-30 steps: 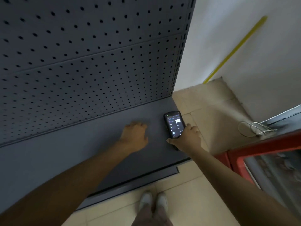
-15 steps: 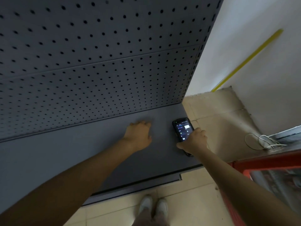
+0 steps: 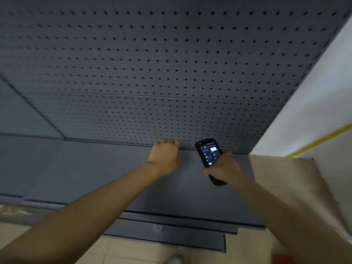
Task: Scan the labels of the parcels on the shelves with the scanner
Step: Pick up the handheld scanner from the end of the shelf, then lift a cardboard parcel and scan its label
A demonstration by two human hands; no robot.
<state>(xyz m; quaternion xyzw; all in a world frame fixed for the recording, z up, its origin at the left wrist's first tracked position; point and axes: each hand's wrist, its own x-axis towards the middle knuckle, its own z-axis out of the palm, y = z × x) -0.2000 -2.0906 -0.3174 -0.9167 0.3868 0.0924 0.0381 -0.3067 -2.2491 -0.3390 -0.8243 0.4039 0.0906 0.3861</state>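
My right hand [image 3: 225, 169] grips a black handheld scanner [image 3: 209, 155] with its lit screen facing up, held over the right end of a bare dark grey bottom shelf [image 3: 91, 168]. My left hand [image 3: 165, 156] is stretched out over the shelf, its fingers curled down near the back wall, and holds nothing I can see. No parcel shows anywhere on this shelf.
A grey perforated back panel [image 3: 171, 63] rises behind the shelf. To the right is a white wall [image 3: 314, 103] with a yellow stripe [image 3: 322, 140]. Beige floor tiles [image 3: 285, 180] lie beside and below the shelf base.
The view has tilted up and swung left, showing more of the back panel. Both hands have stayed over the shelf, reaching further toward its back, the scanner still gripped.
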